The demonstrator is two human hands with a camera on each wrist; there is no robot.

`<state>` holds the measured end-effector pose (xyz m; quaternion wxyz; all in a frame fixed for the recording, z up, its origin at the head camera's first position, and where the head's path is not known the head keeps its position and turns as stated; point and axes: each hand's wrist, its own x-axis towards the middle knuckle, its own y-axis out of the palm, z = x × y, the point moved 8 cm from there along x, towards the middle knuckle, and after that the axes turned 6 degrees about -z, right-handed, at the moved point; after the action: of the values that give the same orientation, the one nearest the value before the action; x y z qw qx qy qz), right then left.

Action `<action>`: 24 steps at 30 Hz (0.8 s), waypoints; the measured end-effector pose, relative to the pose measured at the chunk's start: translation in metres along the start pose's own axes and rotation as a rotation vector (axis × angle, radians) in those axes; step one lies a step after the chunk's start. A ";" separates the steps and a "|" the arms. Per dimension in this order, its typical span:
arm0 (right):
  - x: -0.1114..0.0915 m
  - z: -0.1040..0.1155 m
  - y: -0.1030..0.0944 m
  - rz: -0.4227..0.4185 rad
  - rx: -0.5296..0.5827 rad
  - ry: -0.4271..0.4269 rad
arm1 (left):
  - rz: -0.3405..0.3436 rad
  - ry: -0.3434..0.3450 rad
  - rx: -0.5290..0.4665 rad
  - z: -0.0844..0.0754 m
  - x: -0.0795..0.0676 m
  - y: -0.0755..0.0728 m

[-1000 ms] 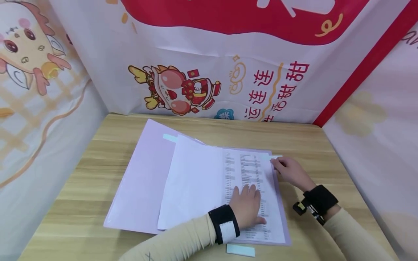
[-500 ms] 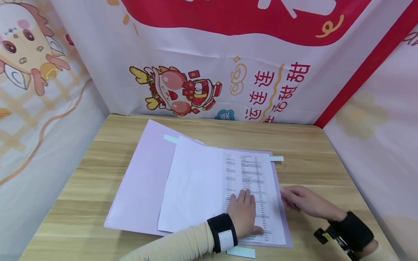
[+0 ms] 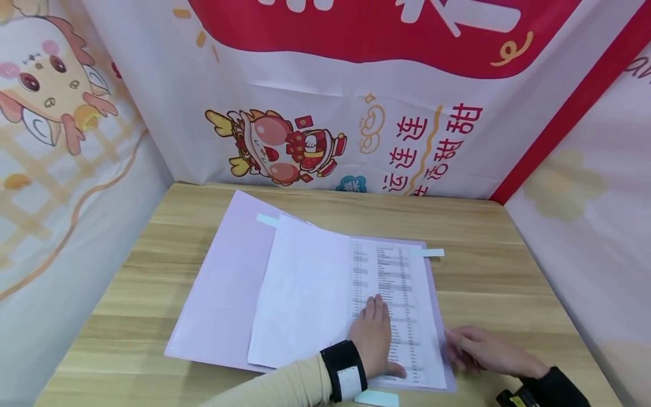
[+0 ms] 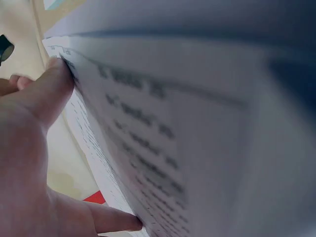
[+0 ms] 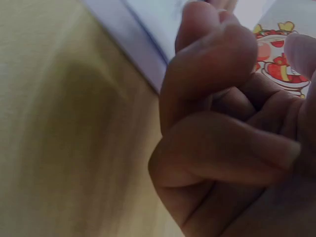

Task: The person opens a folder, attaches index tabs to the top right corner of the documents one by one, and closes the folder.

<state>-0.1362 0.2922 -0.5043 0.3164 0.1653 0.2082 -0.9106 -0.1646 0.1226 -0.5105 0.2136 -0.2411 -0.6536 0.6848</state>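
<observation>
A lilac folder (image 3: 213, 299) lies spread on the wooden table, with a blank white page (image 3: 305, 288) turned to the left and a printed list sheet (image 3: 419, 294) on the right. My left hand (image 3: 372, 342) rests on the printed sheet, fingers straight and thumb spread; the left wrist view shows its fingertips against the printed lines. Beside the folder's lower right edge is my right hand (image 3: 488, 351), its fingers loosely curled. The right wrist view shows nothing held in them. A pale blue sticky tab (image 3: 433, 252) juts out past the sheet's upper right edge.
Another pale blue tab (image 3: 267, 220) sits at the upper left of the pages. A pale blue strip (image 3: 377, 398) lies at the folder's bottom edge, partly cut off by the frame. Printed cloth (image 3: 305, 68) walls in the wooden table (image 3: 127, 294) at the back and sides.
My right hand has let go of the tab at the upper right and moved down along the folder's right edge. My left hand has slid slightly down and left on the sheet.
</observation>
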 end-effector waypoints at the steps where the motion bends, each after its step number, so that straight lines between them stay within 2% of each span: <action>1: 0.000 -0.005 0.002 -0.005 0.000 0.023 | 0.008 -0.001 -0.002 0.000 0.000 0.001; 4: 0.001 -0.017 0.003 -0.050 -0.027 0.095 | 0.026 -0.012 -0.020 0.000 0.001 0.004; 7: 0.001 -0.025 0.004 -0.092 -0.069 0.131 | 0.026 -0.011 -0.014 0.000 0.001 0.004; 12: 0.005 -0.030 0.003 -0.126 -0.095 0.140 | 0.009 -0.001 -0.004 0.000 0.000 0.002; 24: 0.009 -0.026 0.001 -0.157 -0.102 0.165 | 0.036 0.005 -0.018 0.002 0.002 0.000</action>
<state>-0.1381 0.2994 -0.5312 0.2339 0.2063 0.2920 -0.9041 -0.1674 0.1227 -0.5107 0.2007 -0.2566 -0.6546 0.6822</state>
